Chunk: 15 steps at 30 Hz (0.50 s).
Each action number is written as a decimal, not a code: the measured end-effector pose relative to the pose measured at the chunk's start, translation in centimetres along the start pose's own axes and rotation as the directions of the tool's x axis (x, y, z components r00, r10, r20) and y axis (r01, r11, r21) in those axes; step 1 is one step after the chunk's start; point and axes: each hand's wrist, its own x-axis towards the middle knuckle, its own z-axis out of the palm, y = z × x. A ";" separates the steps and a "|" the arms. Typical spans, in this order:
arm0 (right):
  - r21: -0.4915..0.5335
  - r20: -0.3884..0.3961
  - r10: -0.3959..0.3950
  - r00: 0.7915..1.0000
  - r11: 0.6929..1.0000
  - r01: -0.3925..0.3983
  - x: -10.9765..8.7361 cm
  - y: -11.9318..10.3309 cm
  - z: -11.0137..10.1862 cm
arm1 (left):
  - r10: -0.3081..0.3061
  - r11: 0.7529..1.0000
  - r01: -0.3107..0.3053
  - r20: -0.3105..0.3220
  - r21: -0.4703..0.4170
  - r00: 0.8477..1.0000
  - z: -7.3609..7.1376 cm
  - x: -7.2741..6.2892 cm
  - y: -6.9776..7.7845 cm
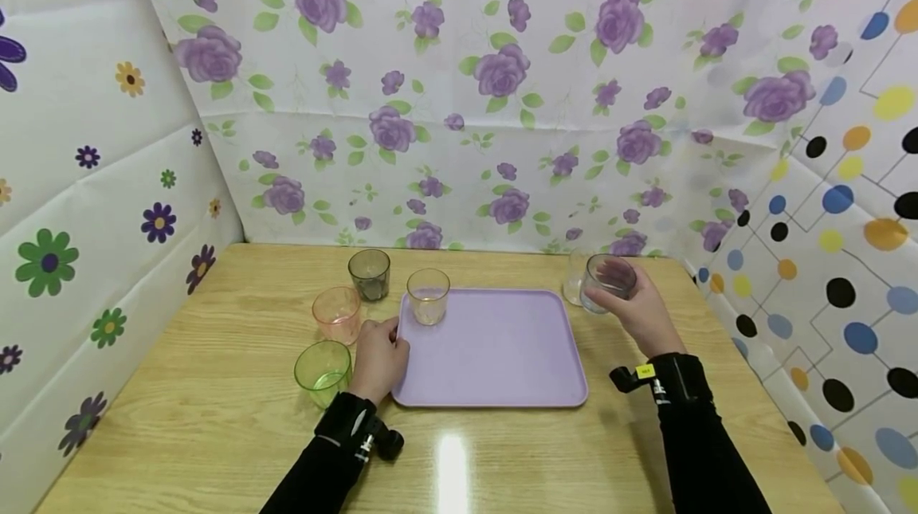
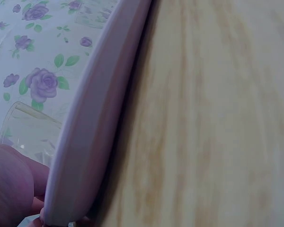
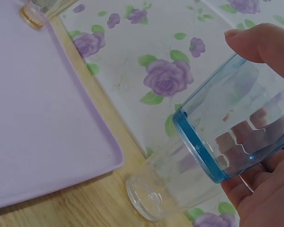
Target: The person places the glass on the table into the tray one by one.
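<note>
Purple tray (image 1: 495, 351), left hand (image 1: 378, 360) pinching its left edge, right hand (image 1: 642, 316) gripping blue glass (image 3: 229, 111)

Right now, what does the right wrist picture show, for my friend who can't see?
A right hand grips a transparent blue tumbler in front of a clear, colourless tumbler. A rectangular lilac tray lies left on a pale wooden table.

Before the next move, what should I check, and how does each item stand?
1. Tray held: ok, left hand grips its left edge.
2. Blue glass gripped: ok, right hand holds it.
3. Blue glass apart from clear glass: cannot tell, they overlap in view.
4. Amber glass upright on tray: ok, near its far left corner.
5. Left hand well away from pink glass and green glass: not ok, right beside them.
6. Room on tray: ok, right of amber glass.
</note>
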 end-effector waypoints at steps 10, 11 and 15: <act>0.017 0.022 -0.003 1.000 1.000 0.002 0.3 -0.6 0.9 | 0.002 1.000 -0.002 -0.004 -0.003 1.000 -0.1 0.0 0.1; 0.019 0.025 -0.003 1.000 1.000 0.002 0.4 -0.6 1.0 | 0.002 1.000 -0.002 -0.005 -0.002 1.000 -0.1 0.0 0.1; 0.017 0.027 -0.007 1.000 1.000 0.007 0.4 -0.9 1.5 | -0.007 1.000 0.007 -0.002 -0.002 1.000 -0.1 0.0 0.2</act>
